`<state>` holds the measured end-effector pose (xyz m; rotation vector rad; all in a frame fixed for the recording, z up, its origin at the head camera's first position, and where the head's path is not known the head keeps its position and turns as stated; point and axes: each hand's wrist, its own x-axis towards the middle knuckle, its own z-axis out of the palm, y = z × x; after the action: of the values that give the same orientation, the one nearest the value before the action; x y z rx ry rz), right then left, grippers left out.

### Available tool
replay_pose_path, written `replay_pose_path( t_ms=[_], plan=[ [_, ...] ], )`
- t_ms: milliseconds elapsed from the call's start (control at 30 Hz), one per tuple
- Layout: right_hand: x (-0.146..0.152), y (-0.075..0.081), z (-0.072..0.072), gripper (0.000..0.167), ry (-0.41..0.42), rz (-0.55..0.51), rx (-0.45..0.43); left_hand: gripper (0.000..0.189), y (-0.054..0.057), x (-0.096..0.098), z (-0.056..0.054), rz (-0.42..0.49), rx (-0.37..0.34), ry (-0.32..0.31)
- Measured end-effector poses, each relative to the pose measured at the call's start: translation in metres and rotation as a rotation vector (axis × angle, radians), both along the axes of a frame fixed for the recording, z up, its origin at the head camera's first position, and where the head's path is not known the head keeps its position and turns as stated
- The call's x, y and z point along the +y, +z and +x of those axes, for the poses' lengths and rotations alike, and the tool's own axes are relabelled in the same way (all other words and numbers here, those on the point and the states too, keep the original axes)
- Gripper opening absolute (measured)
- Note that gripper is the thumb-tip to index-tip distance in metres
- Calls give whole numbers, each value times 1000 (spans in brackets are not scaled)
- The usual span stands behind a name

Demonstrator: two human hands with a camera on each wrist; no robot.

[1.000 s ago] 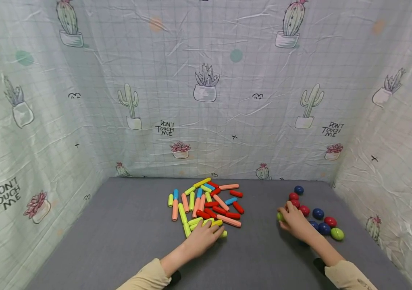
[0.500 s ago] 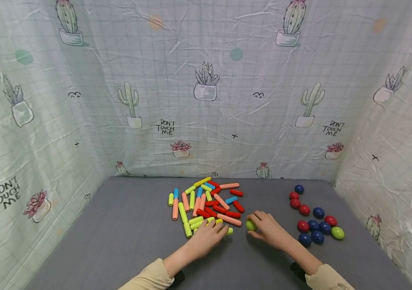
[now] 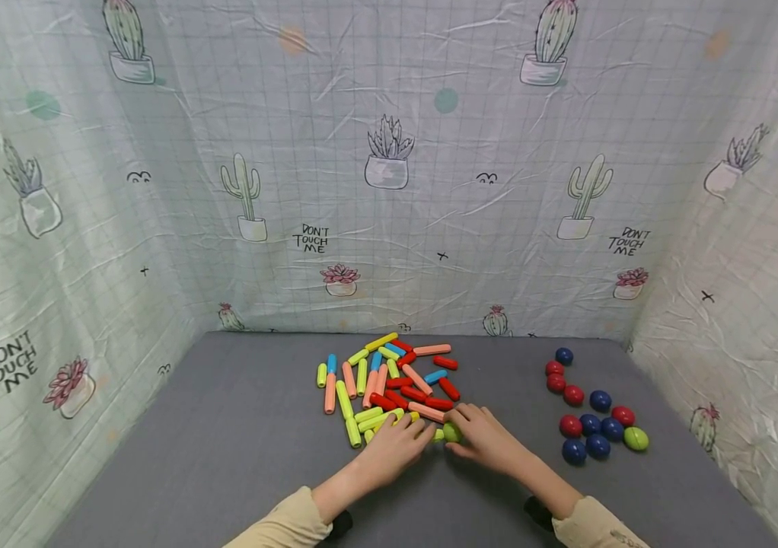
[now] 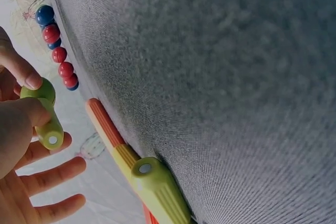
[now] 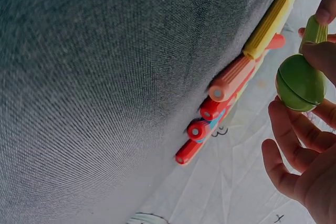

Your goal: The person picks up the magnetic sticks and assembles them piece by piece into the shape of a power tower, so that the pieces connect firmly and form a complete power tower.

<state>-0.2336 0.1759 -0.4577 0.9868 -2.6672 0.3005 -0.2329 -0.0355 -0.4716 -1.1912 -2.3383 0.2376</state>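
My left hand (image 3: 392,450) pinches a short yellow-green ribbed rod (image 4: 50,130) between thumb and index finger, its other fingers spread. A silvery disc shows in the rod's near end. My right hand (image 3: 488,439) holds a green ball (image 5: 300,82) with a dark seam, thumb on one side and fingertips on the other. Ball and rod meet end to end between the two hands, low over the table at the near side of the rod pile. Part of the rod is hidden behind the left fingers in the head view.
Behind the hands lie loose rods: salmon rods (image 3: 330,394), red rods (image 3: 449,389), blue rods (image 3: 435,377) and yellow-green rods (image 3: 346,401). To the right are red balls (image 3: 570,425), blue balls (image 3: 574,452) and another green ball (image 3: 635,438). A patterned curtain (image 3: 389,251) encloses the grey table (image 3: 224,449).
My right hand has carried the green ball leftward from beside the other balls to the rod's end. My left hand has shifted slightly right with the rod.
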Motion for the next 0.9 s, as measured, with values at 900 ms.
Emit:
replay_pose_path(
  t_ms=[900],
  plan=[
    [-3,-7,-1,29,4,-4,-83,28,-5,-1,-5,17,5,-5]
  ],
)
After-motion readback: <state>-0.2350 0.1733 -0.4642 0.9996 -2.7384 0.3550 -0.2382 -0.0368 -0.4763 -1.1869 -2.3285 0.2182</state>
